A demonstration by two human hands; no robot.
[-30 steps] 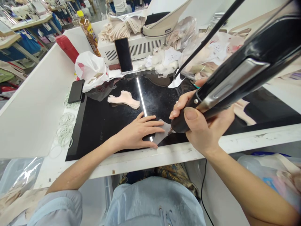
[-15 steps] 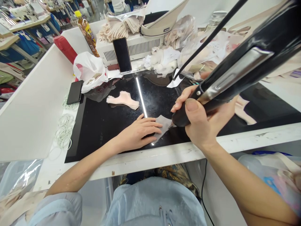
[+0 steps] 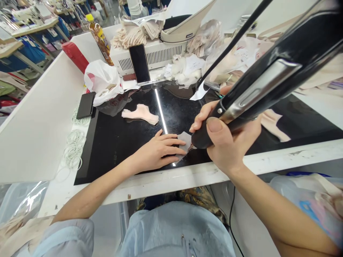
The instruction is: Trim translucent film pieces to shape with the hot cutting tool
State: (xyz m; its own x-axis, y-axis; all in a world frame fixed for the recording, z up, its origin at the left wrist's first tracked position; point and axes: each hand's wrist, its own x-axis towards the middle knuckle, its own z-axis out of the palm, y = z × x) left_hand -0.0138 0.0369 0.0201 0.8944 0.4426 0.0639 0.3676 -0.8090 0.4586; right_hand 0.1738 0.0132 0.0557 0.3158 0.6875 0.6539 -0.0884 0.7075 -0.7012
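Observation:
My left hand lies flat, fingers stretched out, pressing a small pale fabric piece onto the black worktop. My right hand is wrapped round the grip of a long black corded hand tool. The tool's dark tip rests at the right edge of the fabric piece, close to my left fingertips. A second pink fabric piece lies farther back on the worktop.
A bright light strip runs across the worktop. A white plastic bag, a dark phone, an upright phone, a white machine box, a bottle and heaps of fabric pieces crowd the back. White loops lie at left.
The tool and my right hand have shifted a little left, toward my left fingertips; the fabric piece is more covered. My left hand has stayed in place.

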